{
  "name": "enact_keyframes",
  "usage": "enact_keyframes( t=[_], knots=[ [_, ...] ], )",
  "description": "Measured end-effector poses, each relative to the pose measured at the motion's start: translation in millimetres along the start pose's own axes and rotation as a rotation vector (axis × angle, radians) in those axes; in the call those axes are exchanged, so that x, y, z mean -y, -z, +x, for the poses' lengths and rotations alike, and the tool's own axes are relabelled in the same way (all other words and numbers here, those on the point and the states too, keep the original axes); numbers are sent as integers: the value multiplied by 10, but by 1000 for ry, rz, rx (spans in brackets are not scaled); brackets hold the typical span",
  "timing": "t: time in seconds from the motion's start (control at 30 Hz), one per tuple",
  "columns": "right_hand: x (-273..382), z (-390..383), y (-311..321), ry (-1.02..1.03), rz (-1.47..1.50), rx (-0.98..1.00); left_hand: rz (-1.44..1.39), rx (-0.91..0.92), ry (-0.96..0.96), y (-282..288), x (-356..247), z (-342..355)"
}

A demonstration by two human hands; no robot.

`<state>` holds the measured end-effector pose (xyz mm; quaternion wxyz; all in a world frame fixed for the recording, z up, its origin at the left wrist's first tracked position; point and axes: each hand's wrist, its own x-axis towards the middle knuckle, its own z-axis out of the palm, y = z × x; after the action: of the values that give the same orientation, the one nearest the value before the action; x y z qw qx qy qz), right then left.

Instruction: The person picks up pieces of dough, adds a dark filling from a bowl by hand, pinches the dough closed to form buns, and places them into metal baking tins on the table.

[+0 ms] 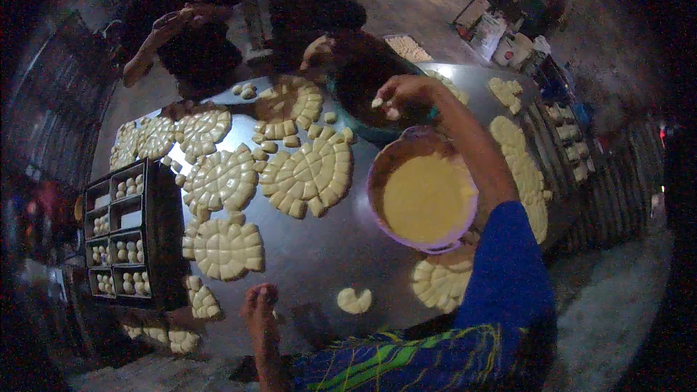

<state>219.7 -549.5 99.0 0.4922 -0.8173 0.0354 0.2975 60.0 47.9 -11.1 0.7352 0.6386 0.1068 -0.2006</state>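
My right hand (408,94) reaches far across the table, above a dark green basin (372,133). Its fingers are closed on a small piece of dough (377,103). Below that forearm stands a purple-rimmed tub (382,231) with a smooth yellow mass inside. My left hand (260,303) hovers by the near edge of the table, fingers curled in; whatever they may hold is hidden. To its right lies a notched round of dough (354,300). Rounds of dough cut into segments (308,173) lie left of the tub, with another scored round (229,248) nearer my left hand.
A black divided tray (149,229) with dough balls stands at the left. More dough (520,167) lies along the right side of the metal table (312,247). Across the table, a co-worker's hand (318,51) is at the basin; another person's hands (178,20) are together.
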Motion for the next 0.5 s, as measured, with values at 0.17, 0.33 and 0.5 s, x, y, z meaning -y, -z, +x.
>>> enact_keyframes(
  t=[0.17, 0.33, 0.5],
  knots=[
    [466, -340, -1130, 333, 531, -52, -226, 192, 158, -380, -42, -57],
    [794, -730, -2772, 474, 948, -62, -366, 577, 283, -983, -262, -220],
    [866, -977, -3641, 523, 946, -143, -540, 509, 256, -1016, -420, -581]
  ],
)
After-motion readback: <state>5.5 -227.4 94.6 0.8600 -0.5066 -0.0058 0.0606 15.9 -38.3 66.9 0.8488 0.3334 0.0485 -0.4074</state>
